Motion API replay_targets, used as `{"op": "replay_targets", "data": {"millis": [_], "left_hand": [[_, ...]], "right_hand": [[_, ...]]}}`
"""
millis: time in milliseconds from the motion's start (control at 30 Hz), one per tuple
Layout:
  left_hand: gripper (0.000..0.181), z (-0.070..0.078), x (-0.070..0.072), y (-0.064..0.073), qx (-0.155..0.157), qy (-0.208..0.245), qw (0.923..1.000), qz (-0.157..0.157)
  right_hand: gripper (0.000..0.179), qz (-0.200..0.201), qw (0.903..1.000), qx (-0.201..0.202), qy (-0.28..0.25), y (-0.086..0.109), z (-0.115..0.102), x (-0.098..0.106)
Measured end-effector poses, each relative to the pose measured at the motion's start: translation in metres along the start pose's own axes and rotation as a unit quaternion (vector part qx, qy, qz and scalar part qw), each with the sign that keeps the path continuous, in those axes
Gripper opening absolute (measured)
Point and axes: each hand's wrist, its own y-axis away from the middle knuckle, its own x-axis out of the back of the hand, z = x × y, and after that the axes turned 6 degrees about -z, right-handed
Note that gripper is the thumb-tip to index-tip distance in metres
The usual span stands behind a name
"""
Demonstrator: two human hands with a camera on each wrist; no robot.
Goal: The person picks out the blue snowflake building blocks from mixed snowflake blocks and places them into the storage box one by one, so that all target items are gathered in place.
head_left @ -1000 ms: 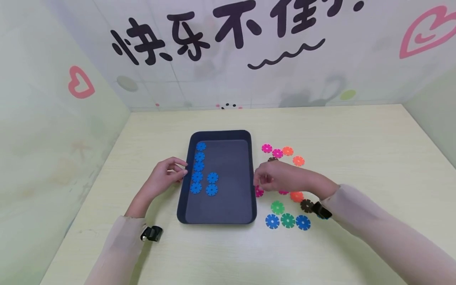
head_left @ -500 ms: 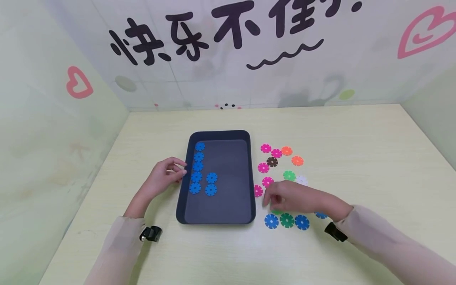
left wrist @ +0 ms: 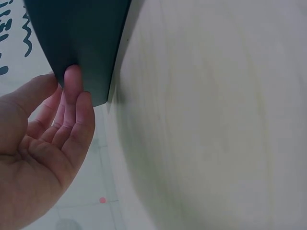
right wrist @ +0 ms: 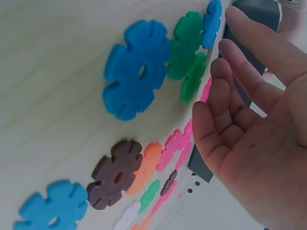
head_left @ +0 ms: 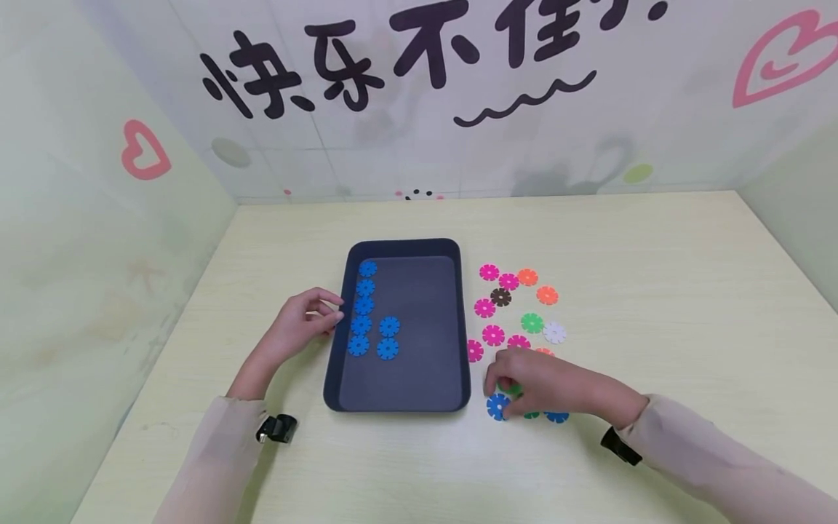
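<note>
A dark rectangular tray (head_left: 419, 397) stands on the table, with several blue notched interlocking discs (head_left: 361, 324) lying flat along its left side. At its left rim my left hand (head_left: 302, 325) touches the wall with relaxed fingers; the left wrist view shows those fingers (left wrist: 85, 112) against the outer wall (left wrist: 88, 43). My right hand (head_left: 546, 382) is right of the tray, palm down, thumb and forefinger spread around a blue disc (head_left: 497, 407) on the table. In the right wrist view the fingers of the right hand (right wrist: 256, 120) are gently bent, and no disc is visibly gripped.
Pink discs (head_left: 493, 335), orange discs (head_left: 547, 295), a brown disc (head_left: 500, 297), a green disc (head_left: 532, 323) and a white disc (head_left: 554, 332) lie right of the tray. More blue, green and brown discs sit partly under the right hand. A printed wall stands behind the table.
My right hand has moved from beside the tray's right rim towards the front, down to the blue disc, uncovering pink, green and white discs. My left hand has stayed at the tray.
</note>
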Motion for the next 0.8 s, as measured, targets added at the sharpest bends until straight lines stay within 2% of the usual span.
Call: {"op": "replay_targets", "data": {"millis": [800], "left_hand": [[0.023, -0.0016, 0.0005, -0.0005, -0.007, 0.000, 1.0000, -0.001]], "right_hand": [[0.031, 0.003, 0.9997, -0.010, 0.024, -0.0035, 0.0035, -0.0033]]}}
